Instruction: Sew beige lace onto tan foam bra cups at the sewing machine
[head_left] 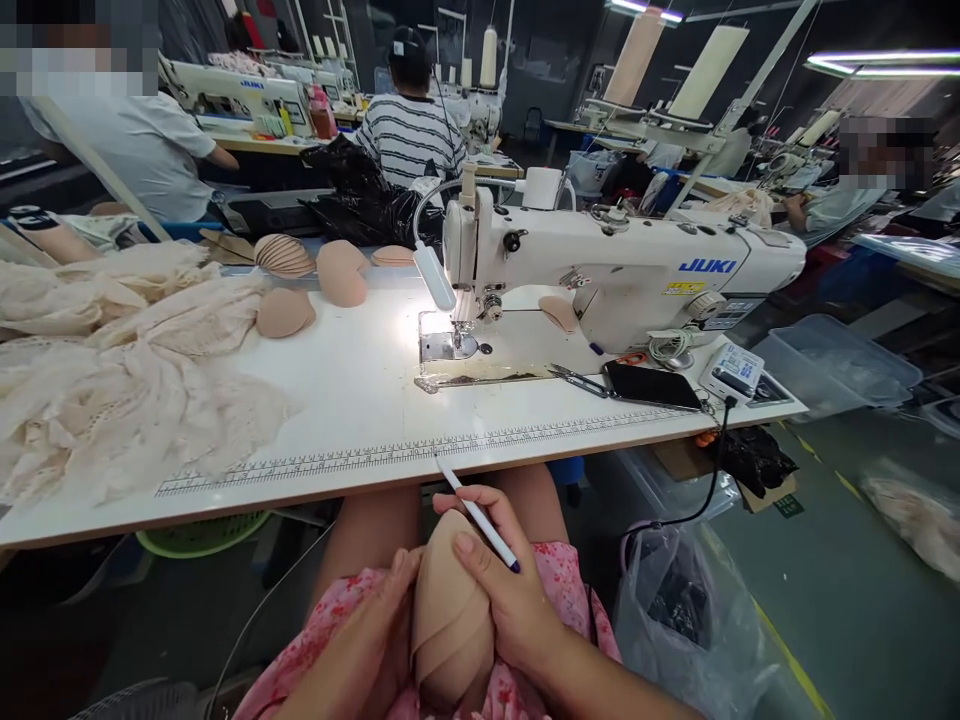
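Your left hand (367, 640) and right hand (510, 590) clasp a stack of foam cups (450, 620) between them on your lap, just below the table (360, 400) edge. Your right hand also pinches a pen (476, 512), tip pointing up toward the table's printed ruler (420, 450).

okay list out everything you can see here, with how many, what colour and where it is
Stack of moulded foam cups: one stack, beige, on the lap between both hands.
White pen with dark tip: one, in the right hand.
Loose foam cups: several, beige, far left of the white table.
Lace fabric: a heap, cream, table's left end.
Juki sewing machine: one, white, table centre.
Thread snips: one, dark, beside the machine.
Phone: one, black, right of snips.
Other people: three, at tables behind.
Left hand: cradles the stack.
Right hand: on the stack, holding the pen.
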